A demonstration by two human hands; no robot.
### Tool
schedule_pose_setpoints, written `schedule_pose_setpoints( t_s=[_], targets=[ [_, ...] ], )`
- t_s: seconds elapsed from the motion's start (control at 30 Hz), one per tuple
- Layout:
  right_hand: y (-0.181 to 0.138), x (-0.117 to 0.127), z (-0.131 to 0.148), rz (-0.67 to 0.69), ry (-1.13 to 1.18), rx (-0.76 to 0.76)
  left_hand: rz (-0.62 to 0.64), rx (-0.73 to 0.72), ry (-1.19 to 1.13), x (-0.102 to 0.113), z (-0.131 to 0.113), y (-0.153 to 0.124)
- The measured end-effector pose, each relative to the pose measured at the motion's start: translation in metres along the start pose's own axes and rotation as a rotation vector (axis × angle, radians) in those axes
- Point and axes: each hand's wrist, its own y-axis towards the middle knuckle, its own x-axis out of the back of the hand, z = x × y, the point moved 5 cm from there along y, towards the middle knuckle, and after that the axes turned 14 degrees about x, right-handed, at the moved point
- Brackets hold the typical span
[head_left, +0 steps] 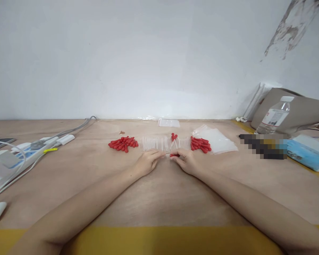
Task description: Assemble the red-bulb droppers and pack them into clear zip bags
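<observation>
red bulb [173,155] sits in the right grip [186,162].

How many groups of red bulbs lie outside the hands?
3: the left group and right group beside the clear tubes, and the small group between them. More may be hidden.

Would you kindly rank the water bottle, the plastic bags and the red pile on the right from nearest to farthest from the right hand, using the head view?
From the right hand:
1. Red pile: just beyond, rightward.
2. Plastic bags: right of the pile.
3. Water bottle: far right, toward the back.
</observation>
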Motion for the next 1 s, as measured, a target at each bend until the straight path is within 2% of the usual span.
schedule_pose_setpoints(
  t_s=[0.27,0.43,0.6,0.7,0.83,1.0],
  targets=[
    [-0.002,-0.004,0.005,0.039,-0.093,0.113,0.047,-0.074,0.158,-0.002,0.0,-0.004],
    [0.002,-0.004,0.011,0.09,-0.193,0.224,0.034,-0.1,0.222,-0.006,-0.004,-0.003],
    [0.006,0.004,0.008,0.095,-0.176,0.211,-0.012,0.0,0.161,-0.003,-0.001,-0.001],
    [0.004,0.007,0.007,0.094,-0.186,0.207,0.001,0.045,0.144,0.0,0.001,-0.001],
    [0.001,0.004,0.009,0.09,-0.139,0.175,-0.004,0.033,0.134,0.002,-0.002,-0.004],
    [0.002,-0.001,0.015,0.137,-0.175,0.204,-0.008,-0.018,0.152,0.0,-0.007,-0.005]
  ],
)
